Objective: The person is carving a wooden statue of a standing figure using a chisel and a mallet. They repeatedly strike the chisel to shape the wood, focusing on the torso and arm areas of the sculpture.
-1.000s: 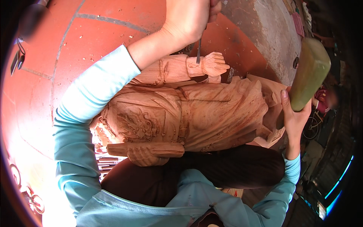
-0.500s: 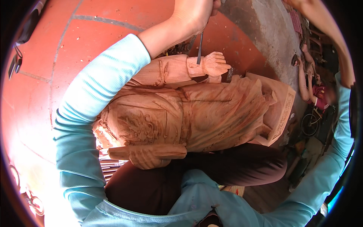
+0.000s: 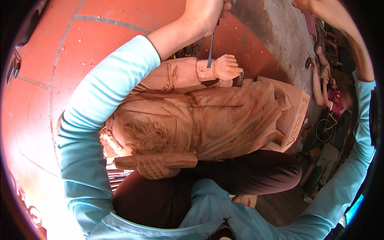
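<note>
A carved wooden statue [image 3: 224, 124] of a robed figure lies on its back across my lap, its base toward the right. One carved hand of it holds a scroll-like wooden piece [image 3: 156, 161] near my knee. At the top, my left hand [image 3: 206, 16] is closed around a chisel [image 3: 211, 50]. The narrow metal blade points down, its tip at the cuff beside the statue's other carved hand [image 3: 228, 67]. My right hand [image 3: 324, 10] is raised at the upper right, its fingers curled and partly cut off by the picture's edge. What it grips is out of view.
Red floor tiles [image 3: 100, 48] with wood chips spread at the left. Several slim tools [image 3: 116, 178] lie beside my knee. Grey concrete [image 3: 280, 28] runs beyond the tiles. Another person [image 3: 336, 98] sits at the far right near a bicycle [image 3: 326, 128].
My right hand has come slightly lower and to the left, so more of it shows. My left hand and the chisel have hardly moved; the tip stays at the cuff.
</note>
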`<action>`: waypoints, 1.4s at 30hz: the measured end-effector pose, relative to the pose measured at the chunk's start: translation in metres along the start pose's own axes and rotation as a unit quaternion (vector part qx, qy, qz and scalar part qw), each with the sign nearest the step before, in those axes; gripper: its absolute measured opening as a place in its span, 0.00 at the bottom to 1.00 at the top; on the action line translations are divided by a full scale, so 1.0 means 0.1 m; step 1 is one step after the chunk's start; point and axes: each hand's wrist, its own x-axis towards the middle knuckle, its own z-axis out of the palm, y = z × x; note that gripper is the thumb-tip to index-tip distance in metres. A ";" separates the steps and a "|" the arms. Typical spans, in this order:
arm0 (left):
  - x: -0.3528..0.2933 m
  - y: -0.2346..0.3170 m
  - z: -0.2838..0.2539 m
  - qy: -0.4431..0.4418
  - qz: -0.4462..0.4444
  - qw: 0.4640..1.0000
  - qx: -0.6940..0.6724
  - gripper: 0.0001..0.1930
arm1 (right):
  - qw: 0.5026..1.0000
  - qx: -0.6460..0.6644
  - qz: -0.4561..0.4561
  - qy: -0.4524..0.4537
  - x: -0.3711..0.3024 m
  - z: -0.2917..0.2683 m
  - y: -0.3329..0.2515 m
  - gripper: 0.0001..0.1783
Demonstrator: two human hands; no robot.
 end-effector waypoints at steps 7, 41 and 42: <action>-0.03 0.13 -0.17 -0.008 -0.058 0.998 -0.029 0.09 | 0.995 -0.060 -0.051 0.062 -0.07 0.23 -0.13 0.37; -0.10 0.14 0.20 -0.205 -0.012 0.979 0.021 0.07 | 0.963 0.147 0.168 0.149 -0.77 0.55 0.31 0.35; -0.10 0.15 0.21 -0.203 -0.009 0.978 0.041 0.07 | 0.962 0.150 0.168 0.153 -0.79 0.56 0.33 0.35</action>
